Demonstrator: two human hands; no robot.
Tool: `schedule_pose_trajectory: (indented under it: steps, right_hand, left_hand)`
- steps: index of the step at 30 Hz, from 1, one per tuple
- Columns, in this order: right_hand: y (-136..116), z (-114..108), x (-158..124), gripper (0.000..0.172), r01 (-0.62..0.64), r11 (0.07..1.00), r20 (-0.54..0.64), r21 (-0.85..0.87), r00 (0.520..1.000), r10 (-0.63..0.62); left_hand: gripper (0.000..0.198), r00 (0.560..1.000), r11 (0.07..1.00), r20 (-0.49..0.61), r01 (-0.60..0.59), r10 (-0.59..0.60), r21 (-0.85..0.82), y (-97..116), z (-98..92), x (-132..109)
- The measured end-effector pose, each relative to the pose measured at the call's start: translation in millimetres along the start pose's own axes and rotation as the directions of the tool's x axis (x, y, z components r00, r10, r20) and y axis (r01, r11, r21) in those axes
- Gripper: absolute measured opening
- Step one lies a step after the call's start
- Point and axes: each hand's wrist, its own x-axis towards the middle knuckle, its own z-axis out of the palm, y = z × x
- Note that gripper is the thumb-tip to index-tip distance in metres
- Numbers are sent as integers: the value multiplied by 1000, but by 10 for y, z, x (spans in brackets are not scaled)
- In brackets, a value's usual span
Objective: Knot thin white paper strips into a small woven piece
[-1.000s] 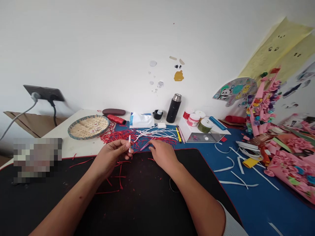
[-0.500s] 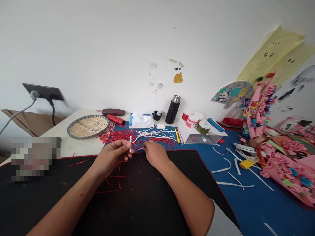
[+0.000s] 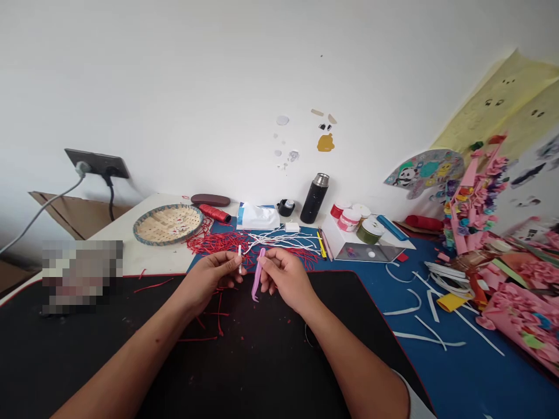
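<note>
My left hand (image 3: 205, 282) pinches a short, slim white piece (image 3: 240, 260) between thumb and fingers, holding it upright. Close beside it, my right hand (image 3: 288, 276) grips a slender purple tool (image 3: 256, 282), its small hooked end pointing down. A gap separates the two pieces. Both hands are over the far part of the black mat (image 3: 262, 361). Just beyond them lie a heap of red cords (image 3: 222, 241) and a bundle of white cords (image 3: 286, 238). What exactly the white piece is cannot be made out.
A woven basket (image 3: 144, 237) and a red thread spool (image 3: 215, 213) sit at the back left. Behind stand a tissue pack (image 3: 257, 216), a black flask (image 3: 314, 201) and ribbon rolls (image 3: 370, 230). White strips (image 3: 430, 338) and pink paper flowers (image 3: 519, 308) lie on the right.
The right hand has turned, bringing the purple tool into full view, upright near the white piece. The left hand keeps its pinch. The whole view has shifted slightly.
</note>
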Motion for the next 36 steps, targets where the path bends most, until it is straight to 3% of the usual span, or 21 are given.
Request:
schedule_pose_trajectory:
  steps: [8, 13, 19, 26, 32, 36]
  right_hand:
    - [-81, -37, -4, 39, -90, 969, 49, 229, 996, 80]
    - [-97, -46, -11, 37, -116, 943, 58, 311, 993, 102]
    - [-77, -63, -8, 30, -107, 934, 56, 342, 994, 94]
    - [-46, -31, 2, 38, -66, 975, 51, 210, 997, 56]
    - [45, 34, -2, 36, 16, 999, 44, -32, 999, -14]
    - [48, 39, -15, 30, 36, 995, 43, -92, 999, -32]
  left_hand:
    - [36, 993, 997, 91, 71, -68, -26, -6, 54, -23]
    - [34, 974, 983, 152, 178, -169, -48, -10, 44, -44]
    - [39, 974, 968, 135, 202, -182, -148, -1, 61, -43]
    - [38, 994, 979, 25, 108, -105, -171, -42, 64, 0]
    - [36, 998, 992, 43, 58, -53, -109, -45, 71, 4]
    - [34, 993, 993, 109, 63, -52, -99, -11, 109, -32]
